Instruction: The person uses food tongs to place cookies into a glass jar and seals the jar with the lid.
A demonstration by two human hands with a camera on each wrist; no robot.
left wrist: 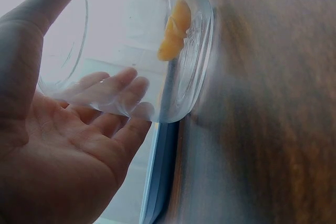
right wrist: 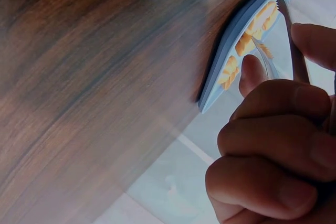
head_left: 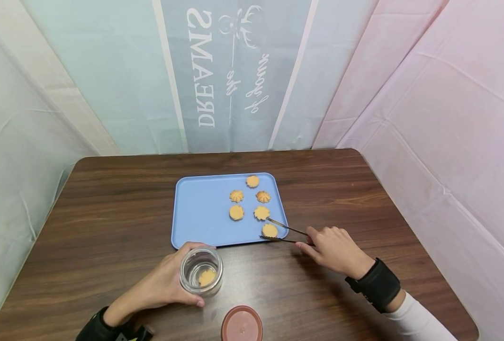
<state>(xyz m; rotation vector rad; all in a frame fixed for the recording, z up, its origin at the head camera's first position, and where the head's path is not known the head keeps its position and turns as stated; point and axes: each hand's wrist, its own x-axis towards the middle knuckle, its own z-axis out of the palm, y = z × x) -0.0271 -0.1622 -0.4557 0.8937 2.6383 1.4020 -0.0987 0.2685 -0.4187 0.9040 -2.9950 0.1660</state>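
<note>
Right hand (head_left: 337,251) pinches the tongs (head_left: 283,232), tips spread either side of the nearest cookie (head_left: 270,230), while the jar (head_left: 201,271) gripped by the left hand (head_left: 158,286) sits nearer and left.

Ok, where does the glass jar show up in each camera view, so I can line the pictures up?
Head: glass jar low centre-left, held by the left hand.
Left wrist: it fills the upper middle, one cookie inside.
Right wrist: not in it.
Shared landmark: the blue tray, whose edge shows in every view.
</note>
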